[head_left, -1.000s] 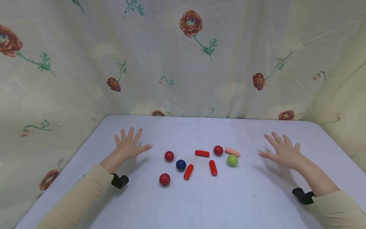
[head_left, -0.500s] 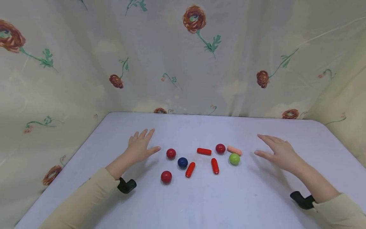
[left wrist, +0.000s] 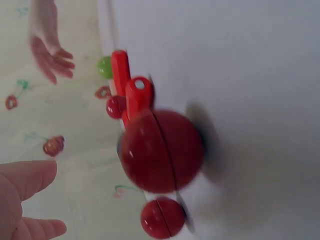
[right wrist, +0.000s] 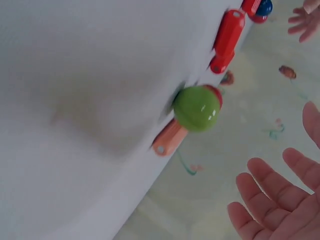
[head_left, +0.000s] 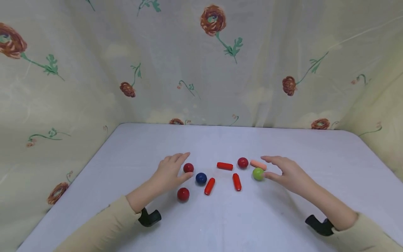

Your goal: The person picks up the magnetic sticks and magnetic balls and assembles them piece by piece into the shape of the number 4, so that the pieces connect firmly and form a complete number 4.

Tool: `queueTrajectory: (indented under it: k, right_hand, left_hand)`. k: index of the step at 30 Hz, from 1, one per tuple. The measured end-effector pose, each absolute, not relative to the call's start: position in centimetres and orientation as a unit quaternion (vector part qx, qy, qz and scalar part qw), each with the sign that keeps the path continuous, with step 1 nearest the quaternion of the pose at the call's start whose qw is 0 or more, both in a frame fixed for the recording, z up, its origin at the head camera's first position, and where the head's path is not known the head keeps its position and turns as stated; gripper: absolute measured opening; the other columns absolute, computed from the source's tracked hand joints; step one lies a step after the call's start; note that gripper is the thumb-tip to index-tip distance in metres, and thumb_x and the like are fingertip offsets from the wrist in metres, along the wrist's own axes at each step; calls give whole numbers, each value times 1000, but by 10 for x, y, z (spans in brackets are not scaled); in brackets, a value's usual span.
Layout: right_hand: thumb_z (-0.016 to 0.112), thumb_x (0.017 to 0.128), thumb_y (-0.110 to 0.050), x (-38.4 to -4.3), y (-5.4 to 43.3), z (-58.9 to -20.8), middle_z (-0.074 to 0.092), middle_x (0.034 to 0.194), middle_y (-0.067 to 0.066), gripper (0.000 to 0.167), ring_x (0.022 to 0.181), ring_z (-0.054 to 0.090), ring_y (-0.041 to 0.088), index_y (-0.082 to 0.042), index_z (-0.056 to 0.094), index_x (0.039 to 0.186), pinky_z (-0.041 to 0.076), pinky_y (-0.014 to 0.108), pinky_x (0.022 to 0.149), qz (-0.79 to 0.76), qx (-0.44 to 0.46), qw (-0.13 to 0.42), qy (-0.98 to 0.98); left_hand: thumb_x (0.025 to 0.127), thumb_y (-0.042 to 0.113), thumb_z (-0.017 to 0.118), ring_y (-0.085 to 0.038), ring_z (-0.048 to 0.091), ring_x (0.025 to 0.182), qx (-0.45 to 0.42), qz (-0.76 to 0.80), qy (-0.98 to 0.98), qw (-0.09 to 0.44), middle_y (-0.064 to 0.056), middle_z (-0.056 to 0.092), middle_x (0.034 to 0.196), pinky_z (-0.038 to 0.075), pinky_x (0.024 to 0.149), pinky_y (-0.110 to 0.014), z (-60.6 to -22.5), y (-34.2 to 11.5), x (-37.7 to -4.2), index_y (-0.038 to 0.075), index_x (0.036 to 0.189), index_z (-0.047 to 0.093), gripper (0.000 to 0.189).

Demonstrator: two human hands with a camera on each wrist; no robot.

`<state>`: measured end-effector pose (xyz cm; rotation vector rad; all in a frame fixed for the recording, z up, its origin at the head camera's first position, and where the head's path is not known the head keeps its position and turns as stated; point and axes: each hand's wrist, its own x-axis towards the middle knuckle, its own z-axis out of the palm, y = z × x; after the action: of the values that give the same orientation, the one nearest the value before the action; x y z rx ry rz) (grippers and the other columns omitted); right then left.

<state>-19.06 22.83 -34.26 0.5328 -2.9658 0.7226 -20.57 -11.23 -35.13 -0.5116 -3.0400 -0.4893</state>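
In come both your hands since half a second ago, fingers relaxed, holding nothing: seen from your head, your left hand point(head_left: 170, 175) now frames the far red ball point(head_left: 188, 168) on the table point(head_left: 220, 224), and your right hand's point(head_left: 288, 174) thumb hides the green ball's point(head_left: 257, 174) edge. Both wrist views crop the hands; both balls gleam, the red one dark-seamed.

On the worktop point(head_left: 220, 224), near the right hand point(head_left: 289, 174), a glossy lime-green ball point(head_left: 257, 174), just in front of a peach stick point(head_left: 258, 164) laid flat at a slant. Near the left hand point(head_left: 168, 175), a farther red ball point(head_left: 189, 167) and a nearer red ball point(head_left: 183, 194), both shiny and ringed by a dark seam, plus a dark blue ball point(head_left: 201, 179) slightly rightward, between both in depth.
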Motion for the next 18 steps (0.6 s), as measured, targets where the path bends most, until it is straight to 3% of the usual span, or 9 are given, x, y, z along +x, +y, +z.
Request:
queueTrajectory:
  k: [5,11,18]
  right_hand:
    - [70,80,-18,-191,212,-347,59,117,18,50,99,56,32,-2,54,125,51,45,77,242,194,17,-950]
    - [72,78,-19,-193,196,-355,65,98,12,50,84,59,23,0,55,121,53,32,69,229,183,11,-956]
    - [75,74,-18,-197,180,-364,62,89,6,42,82,60,20,-2,61,110,52,27,64,211,178,3,-961]
  left_hand:
    - [84,37,64,-30,43,117,-186,-154,-970,11,-13,45,133,36,97,-48,-348,-96,-195,14,139,37,66]
    - [85,36,63,-28,44,113,-221,-169,-961,7,-11,46,133,39,93,-45,-347,-76,-189,14,138,39,62]
    - [87,33,61,-26,46,111,-229,-203,-952,-12,-8,49,131,41,92,-42,-352,-56,-194,15,136,42,56]
